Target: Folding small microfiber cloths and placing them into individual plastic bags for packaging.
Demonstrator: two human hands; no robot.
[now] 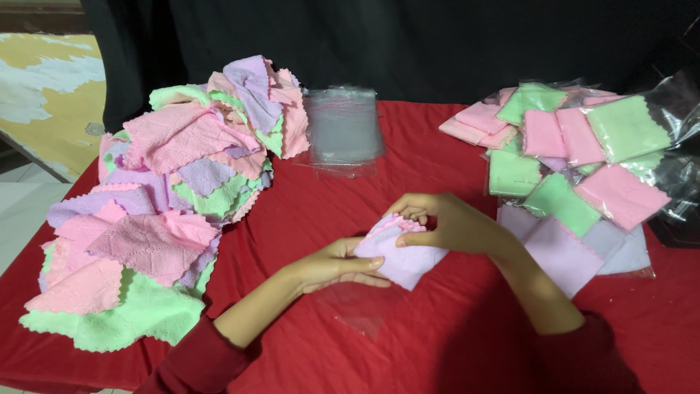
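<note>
My left hand (332,264) and my right hand (445,221) both grip a small folded bundle of cloths (399,252), lilac on the outside with a pink one showing at its top edge. The left hand holds its lower left side, thumb on top. The right hand pinches its upper edge from above. Just below the bundle a clear plastic bag (357,305) lies flat on the red tablecloth (408,343).
A big heap of loose pink, lilac and green cloths (160,204) fills the left of the table. A stack of clear empty bags (341,131) lies at the back centre. Bagged cloths (576,168) are piled at the right. A black curtain hangs behind.
</note>
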